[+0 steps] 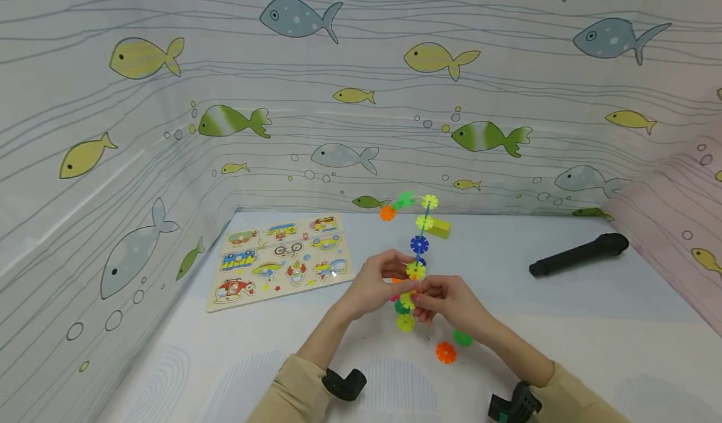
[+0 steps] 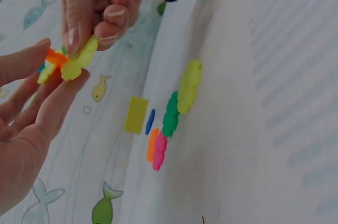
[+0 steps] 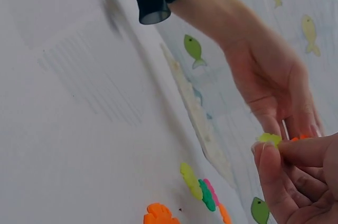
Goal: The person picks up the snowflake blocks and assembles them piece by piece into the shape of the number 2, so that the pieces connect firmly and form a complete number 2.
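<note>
A chain of interlocking plastic snowflake discs [image 1: 419, 244] rises above the table, with yellow, blue, green and orange pieces, bending left at its top. My left hand [image 1: 375, 285] pinches its lower end, around an orange disc [image 2: 55, 57]. From the other side my right hand [image 1: 454, 301] pinches a yellow disc [image 2: 82, 57] between thumb and finger. That disc meets the orange one, and fingertips of both hands come close together there. Below the hands, loose discs lie on the table: a yellow one [image 1: 405, 322], a dark green one [image 2: 170, 114] and a pink one [image 2: 159, 151].
Nearer my right forearm are an orange disc [image 1: 445, 353] and a green disc [image 1: 463, 338]. A wooden picture puzzle board [image 1: 282, 260] lies at left. Behind the chain sits a yellow block [image 1: 439, 227]. A black rod with a thicker end [image 1: 581, 255] lies at right.
</note>
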The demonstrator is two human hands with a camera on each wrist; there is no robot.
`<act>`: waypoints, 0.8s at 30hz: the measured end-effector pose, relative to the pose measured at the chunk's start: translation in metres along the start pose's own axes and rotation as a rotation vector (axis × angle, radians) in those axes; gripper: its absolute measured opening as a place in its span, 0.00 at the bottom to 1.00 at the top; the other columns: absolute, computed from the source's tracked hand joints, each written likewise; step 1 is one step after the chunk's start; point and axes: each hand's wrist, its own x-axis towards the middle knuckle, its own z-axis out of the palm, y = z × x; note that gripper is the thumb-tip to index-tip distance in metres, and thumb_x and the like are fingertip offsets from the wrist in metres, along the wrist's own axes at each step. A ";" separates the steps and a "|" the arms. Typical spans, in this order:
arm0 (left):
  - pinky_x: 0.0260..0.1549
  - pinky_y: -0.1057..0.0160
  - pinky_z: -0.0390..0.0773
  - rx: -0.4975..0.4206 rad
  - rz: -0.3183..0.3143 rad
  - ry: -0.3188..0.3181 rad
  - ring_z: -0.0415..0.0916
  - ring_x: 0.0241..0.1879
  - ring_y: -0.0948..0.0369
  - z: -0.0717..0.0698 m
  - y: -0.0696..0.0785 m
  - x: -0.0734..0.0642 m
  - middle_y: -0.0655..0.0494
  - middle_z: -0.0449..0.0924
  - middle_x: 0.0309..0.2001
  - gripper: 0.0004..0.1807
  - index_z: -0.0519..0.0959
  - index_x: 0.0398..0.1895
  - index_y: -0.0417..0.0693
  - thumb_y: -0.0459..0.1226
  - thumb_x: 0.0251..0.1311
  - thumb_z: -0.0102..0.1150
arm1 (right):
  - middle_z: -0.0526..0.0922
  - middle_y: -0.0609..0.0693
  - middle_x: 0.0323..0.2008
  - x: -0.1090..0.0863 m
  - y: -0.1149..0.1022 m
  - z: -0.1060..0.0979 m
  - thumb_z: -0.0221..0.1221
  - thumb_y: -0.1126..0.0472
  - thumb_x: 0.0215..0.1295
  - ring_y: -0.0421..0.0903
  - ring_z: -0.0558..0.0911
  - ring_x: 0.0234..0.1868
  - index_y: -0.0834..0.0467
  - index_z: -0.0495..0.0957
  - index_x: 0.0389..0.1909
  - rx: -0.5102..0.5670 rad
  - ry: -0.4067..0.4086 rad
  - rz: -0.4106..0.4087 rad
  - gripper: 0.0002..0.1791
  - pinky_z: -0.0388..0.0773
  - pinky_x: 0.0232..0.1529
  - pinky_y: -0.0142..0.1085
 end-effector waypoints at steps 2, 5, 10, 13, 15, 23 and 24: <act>0.52 0.60 0.81 -0.002 -0.001 0.006 0.81 0.51 0.56 0.000 0.000 0.000 0.50 0.84 0.50 0.20 0.77 0.58 0.47 0.38 0.64 0.65 | 0.86 0.59 0.31 0.000 -0.001 0.001 0.61 0.59 0.70 0.54 0.86 0.30 0.65 0.80 0.44 0.002 0.009 -0.002 0.12 0.86 0.35 0.41; 0.51 0.61 0.80 -0.002 -0.003 0.011 0.81 0.50 0.56 0.000 0.000 0.000 0.49 0.84 0.49 0.20 0.78 0.58 0.46 0.39 0.64 0.65 | 0.87 0.59 0.30 0.000 -0.002 0.002 0.62 0.59 0.69 0.55 0.86 0.30 0.65 0.80 0.44 0.014 0.025 0.003 0.12 0.86 0.35 0.41; 0.49 0.63 0.81 0.006 -0.011 0.018 0.81 0.49 0.56 0.000 0.002 -0.001 0.50 0.84 0.50 0.20 0.78 0.57 0.45 0.39 0.64 0.66 | 0.87 0.59 0.30 -0.002 -0.005 0.005 0.62 0.60 0.69 0.53 0.87 0.29 0.67 0.80 0.43 0.049 0.052 0.027 0.13 0.86 0.35 0.41; 0.48 0.63 0.82 0.006 -0.009 0.023 0.81 0.49 0.56 0.001 0.003 -0.001 0.50 0.83 0.51 0.19 0.78 0.56 0.45 0.38 0.64 0.65 | 0.87 0.60 0.30 -0.002 -0.006 0.007 0.62 0.60 0.69 0.54 0.87 0.30 0.69 0.79 0.43 0.058 0.067 0.031 0.14 0.86 0.35 0.40; 0.48 0.64 0.82 0.006 -0.009 0.025 0.81 0.49 0.56 0.001 0.004 -0.001 0.49 0.83 0.52 0.18 0.78 0.55 0.45 0.38 0.64 0.65 | 0.87 0.59 0.30 -0.003 -0.006 0.008 0.63 0.61 0.68 0.55 0.87 0.30 0.70 0.79 0.43 0.066 0.073 0.035 0.14 0.86 0.35 0.40; 0.46 0.63 0.83 0.013 -0.024 0.027 0.81 0.49 0.56 0.002 0.005 -0.002 0.49 0.83 0.51 0.17 0.78 0.54 0.45 0.38 0.64 0.65 | 0.87 0.57 0.29 -0.003 -0.005 0.007 0.63 0.59 0.68 0.47 0.84 0.27 0.67 0.80 0.43 0.041 0.083 0.037 0.13 0.83 0.31 0.33; 0.46 0.63 0.83 0.013 -0.027 0.027 0.80 0.49 0.56 0.002 0.005 -0.002 0.49 0.83 0.51 0.17 0.78 0.54 0.45 0.39 0.64 0.65 | 0.86 0.57 0.28 -0.003 -0.004 0.007 0.63 0.59 0.68 0.46 0.84 0.26 0.67 0.80 0.43 0.041 0.085 0.038 0.13 0.82 0.29 0.32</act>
